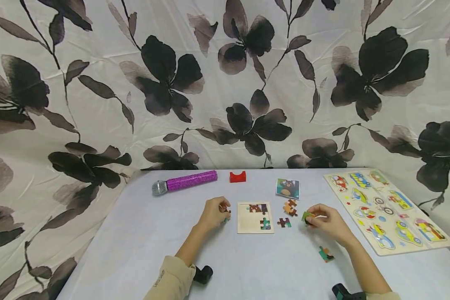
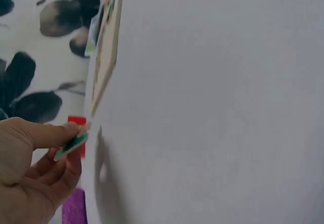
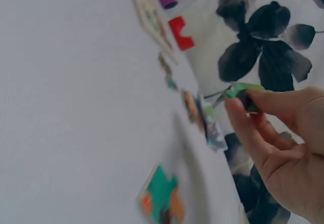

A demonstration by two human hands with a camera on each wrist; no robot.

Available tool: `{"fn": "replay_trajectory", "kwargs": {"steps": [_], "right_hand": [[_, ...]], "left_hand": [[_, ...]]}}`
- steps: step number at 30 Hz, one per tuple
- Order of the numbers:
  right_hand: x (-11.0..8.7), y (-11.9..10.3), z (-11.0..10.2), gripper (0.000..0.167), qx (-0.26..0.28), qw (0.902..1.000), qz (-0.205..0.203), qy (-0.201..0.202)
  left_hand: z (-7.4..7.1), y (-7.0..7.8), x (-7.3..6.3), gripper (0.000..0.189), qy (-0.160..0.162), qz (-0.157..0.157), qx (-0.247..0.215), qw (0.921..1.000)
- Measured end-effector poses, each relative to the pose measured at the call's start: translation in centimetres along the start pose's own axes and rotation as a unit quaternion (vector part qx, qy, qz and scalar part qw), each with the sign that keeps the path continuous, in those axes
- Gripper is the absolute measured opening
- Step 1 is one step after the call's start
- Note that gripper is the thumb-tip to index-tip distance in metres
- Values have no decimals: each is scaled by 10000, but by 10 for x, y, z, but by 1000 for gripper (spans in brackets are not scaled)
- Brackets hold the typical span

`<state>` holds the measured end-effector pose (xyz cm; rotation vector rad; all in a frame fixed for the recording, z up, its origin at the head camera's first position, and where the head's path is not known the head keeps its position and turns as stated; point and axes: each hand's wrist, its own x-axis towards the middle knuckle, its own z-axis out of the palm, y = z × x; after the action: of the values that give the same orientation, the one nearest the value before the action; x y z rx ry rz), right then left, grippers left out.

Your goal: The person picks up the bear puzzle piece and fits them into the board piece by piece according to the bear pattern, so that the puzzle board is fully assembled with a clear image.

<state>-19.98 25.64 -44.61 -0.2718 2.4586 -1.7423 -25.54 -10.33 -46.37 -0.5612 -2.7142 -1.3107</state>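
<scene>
A square wooden puzzle tray (image 1: pixel 245 223) lies mid-table with a few pieces set along its top and lower right. Left of it, my left hand (image 1: pixel 211 213) pinches a green-and-brown puzzle piece (image 2: pixel 73 145) between thumb and fingers, above the table. On the tray's right side, my right hand (image 1: pixel 328 223) holds a green puzzle piece (image 3: pixel 244 95) by thumb and fingertips. Loose orange-brown pieces (image 1: pixel 290 207) and a dark brown piece (image 1: pixel 284 222) lie between the tray and my right hand. Nearer me rests a green-and-orange piece (image 1: pixel 326 253).
A picture card (image 1: pixel 288 189) lies behind the loose pieces. Toward the back are a purple glitter microphone (image 1: pixel 191 181) and a red notched block (image 1: pixel 238 177). A large vehicle puzzle board (image 1: pixel 390 212) covers the right side. Floral cloth (image 1: pixel 225 83) hangs behind the table.
</scene>
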Motion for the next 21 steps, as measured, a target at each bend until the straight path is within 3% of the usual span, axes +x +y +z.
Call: {"fn": "replay_trajectory", "kwargs": {"steps": [2, 5, 8, 11, 15, 18, 19, 21], "right_hand": [[3, -6, -2, 31, 667, 9972, -66, 321], [10, -19, -2, 29, 1598, 9837, -116, 811], [19, -33, 0, 26, 2037, 9701, -118, 1317], [26, -46, 4, 28, 2224, 9615, -171, 1603], [34, -57, 11, 29, 2597, 9518, -561, 1533], [38, -58, 17, 25, 2642, 9505, -944, 1337], [48, -43, 16, 27, 2774, 9467, -1142, 1170], [50, -42, 20, 33, 2493, 9523, -1370, 1102]], "left_hand": [[-5, -6, -3, 18, 22, -153, 218, 9996], [-8, -10, -5, 22, 147, -273, 597, 9977], [-6, -7, -5, 27, 267, -243, 896, 9953], [1, -1, -2, 32, 163, -186, 860, 9960], [12, 8, 2, 49, -461, 54, 725, 9963], [18, 12, 3, 65, -955, 174, 882, 9914], [20, 13, 4, 68, -1066, 178, 920, 9899], [23, 15, 4, 72, -1218, 146, 1001, 9874]]}}
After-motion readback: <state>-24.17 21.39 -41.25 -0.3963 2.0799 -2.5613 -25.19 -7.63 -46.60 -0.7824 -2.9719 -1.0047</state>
